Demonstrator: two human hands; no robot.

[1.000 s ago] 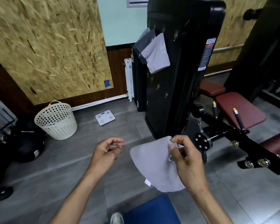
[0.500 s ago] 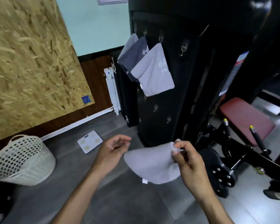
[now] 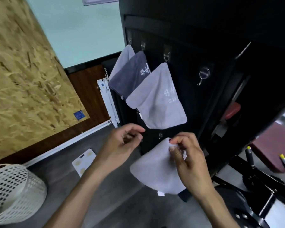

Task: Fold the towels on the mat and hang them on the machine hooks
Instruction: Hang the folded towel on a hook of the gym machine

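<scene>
The right hand (image 3: 190,159) pinched the top corner of a folded light grey towel (image 3: 156,173), which hung below it, while the left hand (image 3: 122,145) hovered just beside it with its fingers loosely curled and holding nothing. Above both hands, three towels (image 3: 156,99) hung overlapping from hooks on the black machine (image 3: 204,38), with a free hook (image 3: 203,75) up and to the right of the right hand. Down to the left of the left hand stood a white laundry basket (image 3: 11,191) on the grey floor (image 3: 122,211).

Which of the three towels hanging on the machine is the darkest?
The middle towel, dark grey-blue, hanging between the pale grey one behind it and the pale grey one in front.
</scene>
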